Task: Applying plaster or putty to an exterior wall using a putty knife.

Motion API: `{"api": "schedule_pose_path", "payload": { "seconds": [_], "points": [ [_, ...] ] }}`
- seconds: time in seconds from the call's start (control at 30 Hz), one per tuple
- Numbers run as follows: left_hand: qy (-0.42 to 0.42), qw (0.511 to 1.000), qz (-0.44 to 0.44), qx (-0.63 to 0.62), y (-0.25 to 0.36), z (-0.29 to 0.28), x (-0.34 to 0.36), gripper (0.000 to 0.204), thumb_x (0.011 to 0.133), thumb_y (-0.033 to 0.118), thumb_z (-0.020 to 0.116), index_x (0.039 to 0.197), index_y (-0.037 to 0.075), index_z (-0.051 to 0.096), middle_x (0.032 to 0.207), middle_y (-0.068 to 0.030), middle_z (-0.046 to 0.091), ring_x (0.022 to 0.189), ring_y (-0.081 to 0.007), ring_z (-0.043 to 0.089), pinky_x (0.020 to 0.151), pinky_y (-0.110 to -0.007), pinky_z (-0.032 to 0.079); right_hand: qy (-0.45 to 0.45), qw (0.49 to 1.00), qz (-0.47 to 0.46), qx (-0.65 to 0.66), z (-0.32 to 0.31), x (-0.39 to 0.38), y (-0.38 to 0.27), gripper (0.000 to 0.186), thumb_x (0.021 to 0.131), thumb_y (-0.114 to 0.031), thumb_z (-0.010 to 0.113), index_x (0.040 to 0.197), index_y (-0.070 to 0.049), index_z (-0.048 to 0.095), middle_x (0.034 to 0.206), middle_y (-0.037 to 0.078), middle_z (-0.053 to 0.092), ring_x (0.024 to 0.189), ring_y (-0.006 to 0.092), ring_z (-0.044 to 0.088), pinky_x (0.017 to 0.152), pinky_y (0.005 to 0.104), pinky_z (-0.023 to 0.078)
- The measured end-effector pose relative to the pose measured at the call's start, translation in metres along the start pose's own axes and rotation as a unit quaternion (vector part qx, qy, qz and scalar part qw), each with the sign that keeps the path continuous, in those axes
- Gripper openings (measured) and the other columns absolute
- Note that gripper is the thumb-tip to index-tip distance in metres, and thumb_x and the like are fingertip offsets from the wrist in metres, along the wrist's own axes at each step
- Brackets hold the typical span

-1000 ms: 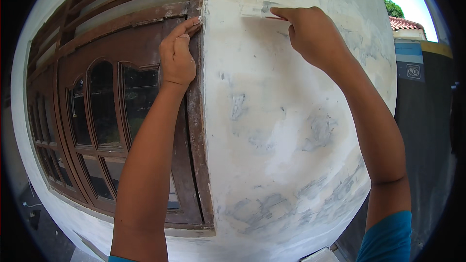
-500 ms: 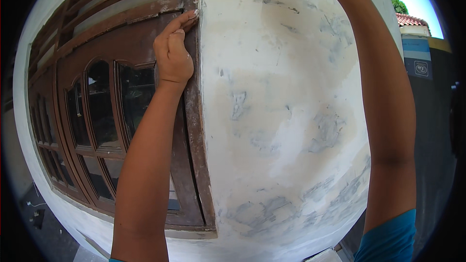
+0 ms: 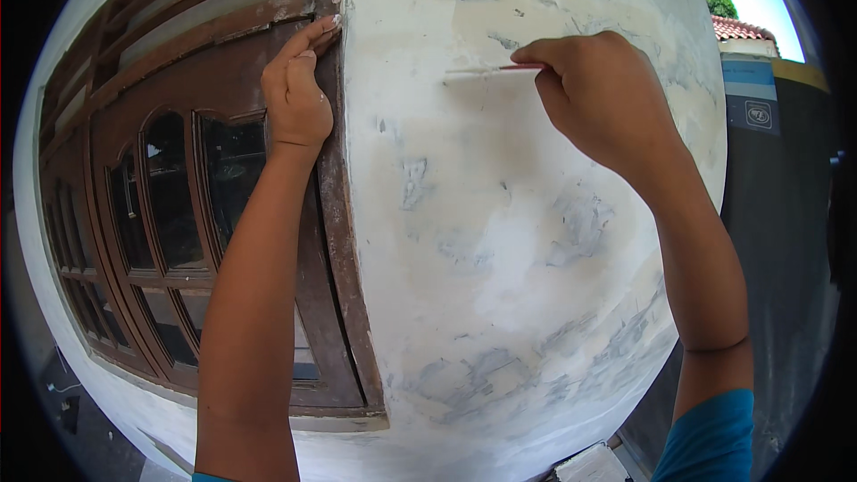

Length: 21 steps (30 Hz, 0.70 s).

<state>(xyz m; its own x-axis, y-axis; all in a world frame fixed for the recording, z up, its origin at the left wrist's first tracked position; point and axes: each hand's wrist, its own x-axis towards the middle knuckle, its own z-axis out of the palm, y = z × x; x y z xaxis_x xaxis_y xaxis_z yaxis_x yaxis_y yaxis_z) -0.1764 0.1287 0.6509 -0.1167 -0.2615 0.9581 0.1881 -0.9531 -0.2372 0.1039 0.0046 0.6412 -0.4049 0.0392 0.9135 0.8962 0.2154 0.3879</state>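
Note:
My right hand [image 3: 598,94] is closed on a thin, flat scraper [image 3: 486,70], seen almost edge-on. It is whitish toward its left end and reddish by the fingers. Its edge lies at or just off the upper part of the patchy white wall [image 3: 420,250]; contact cannot be made out. My left hand [image 3: 299,89] holds nothing visible. Its fingers stretch up along the brown wooden window frame [image 3: 332,125], the tips resting near the frame's edge beside the wall. White specks mark that fingertip area.
Brown shutters with glass panes [image 3: 174,187] fill the left side. Grey and beige patches cover the wall. A dark panel with a blue-and-white label [image 3: 750,94] stands at right, below a tiled roof [image 3: 744,29]. A whitish object [image 3: 594,464] lies at the bottom.
My right hand has come down from the top edge, bringing the scraper into view on the wall. The left hand keeps its place on the frame, while the view has shifted slightly.

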Motion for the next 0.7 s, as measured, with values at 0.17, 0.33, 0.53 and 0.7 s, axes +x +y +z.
{"api": "schedule_pose_path", "payload": {
  "seconds": [0.17, 0.33, 0.53, 0.7],
  "points": [
    [-0.013, 1.000, 0.012, -0.021, 0.003, 0.014, 0.006, 0.046, 0.089, 0.009, 0.032, 0.117, -0.011, 0.062, 0.114, -0.0220, 0.066, 0.110, -0.0272, 0.063, 0.102, -0.036, 0.045, 0.097, 0.993, -0.005, -0.062, 0.030, 0.056, 0.066, 0.036, 0.087, -0.002, 0.051, 0.118, -0.007, 0.066, 0.096, 0.018, 0.070, 0.081, 0.0315, 0.068, 0.073, 0.0397, 0.055],
    [-0.033, 0.999, -0.006, 0.016, 0.002, 0.003, 0.001, 0.048, 0.089, 0.012, 0.031, 0.120, -0.013, 0.059, 0.119, -0.0234, 0.063, 0.114, -0.0295, 0.060, 0.105, -0.039, 0.044, 0.087, 0.987, -0.089, -0.106, 0.076, -0.059, 0.025, 0.038, 0.086, -0.002, 0.052, 0.123, -0.007, 0.062, 0.114, 0.013, 0.068, 0.105, 0.0255, 0.066, 0.073, 0.0358, 0.057],
    [-0.007, 1.000, -0.001, 0.006, 0.000, 0.004, 0.000, 0.046, 0.090, 0.009, 0.032, 0.117, -0.011, 0.062, 0.115, -0.0220, 0.066, 0.111, -0.0275, 0.062, 0.103, -0.036, 0.045, 0.027, 0.999, 0.026, -0.002, 0.001, -0.011, 0.022, 0.030, 0.083, -0.002, 0.055, 0.106, -0.007, 0.073, 0.079, 0.014, 0.071, 0.068, 0.0304, 0.067, 0.070, 0.0383, 0.054],
    [-0.004, 1.000, 0.002, -0.006, 0.002, 0.006, 0.004, 0.046, 0.090, 0.009, 0.032, 0.117, -0.012, 0.062, 0.114, -0.0221, 0.066, 0.111, -0.0273, 0.062, 0.103, -0.036, 0.045, 0.133, 0.978, -0.068, 0.143, 0.001, 0.078, 0.050, 0.031, 0.093, -0.004, 0.046, 0.117, -0.003, 0.067, 0.111, 0.021, 0.067, 0.100, 0.0345, 0.065, 0.088, 0.0414, 0.052]
  ]
}}
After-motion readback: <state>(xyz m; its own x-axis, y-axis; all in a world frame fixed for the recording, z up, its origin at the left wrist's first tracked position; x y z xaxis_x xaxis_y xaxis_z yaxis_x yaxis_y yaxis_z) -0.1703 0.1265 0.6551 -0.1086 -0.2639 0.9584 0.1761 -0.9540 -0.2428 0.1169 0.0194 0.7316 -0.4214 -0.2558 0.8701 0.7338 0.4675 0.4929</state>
